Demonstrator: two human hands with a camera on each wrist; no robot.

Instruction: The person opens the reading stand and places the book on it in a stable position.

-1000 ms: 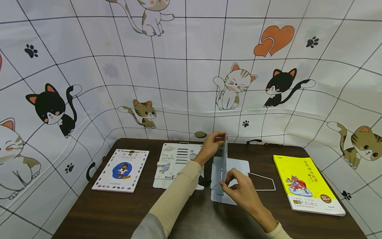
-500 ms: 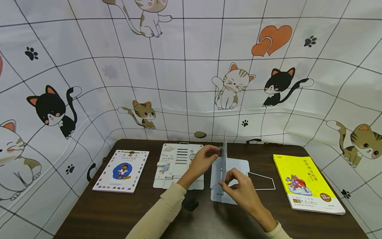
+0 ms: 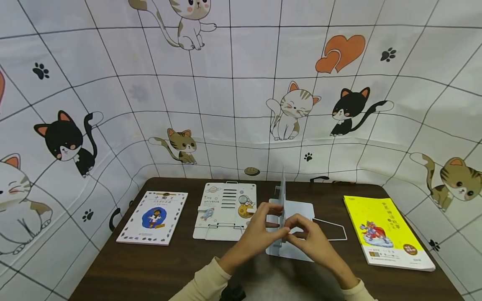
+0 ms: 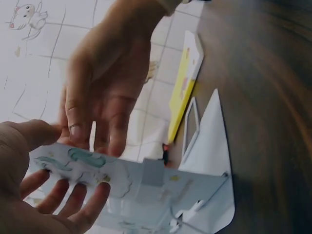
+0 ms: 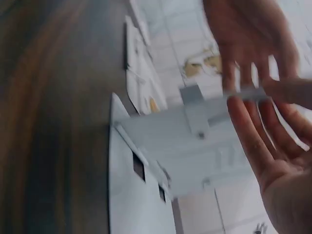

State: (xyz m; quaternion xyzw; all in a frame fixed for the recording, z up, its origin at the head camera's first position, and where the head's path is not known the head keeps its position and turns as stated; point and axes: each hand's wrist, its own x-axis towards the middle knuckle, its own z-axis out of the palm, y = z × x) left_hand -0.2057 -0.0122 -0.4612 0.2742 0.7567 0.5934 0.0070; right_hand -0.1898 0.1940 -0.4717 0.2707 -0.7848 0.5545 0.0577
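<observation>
A pale metal book stand has its panel (image 3: 283, 188) raised upright, edge-on to me, above its flat base plate (image 3: 303, 209). A white wire leg (image 3: 344, 232) sticks out to the right. My left hand (image 3: 256, 236) grips the panel's near edge, thumb at the edge and fingers on the printed face (image 4: 122, 180). From the other side my right hand (image 3: 310, 242) pinches that same edge, its fingertips close to the left thumb. In the right wrist view the panel's plain back (image 5: 165, 134) carries a small metal tab (image 5: 195, 112).
Left of the stand lies a second book stand (image 3: 214, 209), folded flat, printed "Tiny universe". A white book (image 3: 171, 221) lies at far left, a yellow book (image 3: 388, 234) at far right. A cat-print curtain (image 3: 248, 96) hangs behind the dark wooden table (image 3: 113, 267).
My left hand has come down from the panel's top rear toward me, to its near edge beside the right hand. The right hand has stayed at that edge; the panel remains upright.
</observation>
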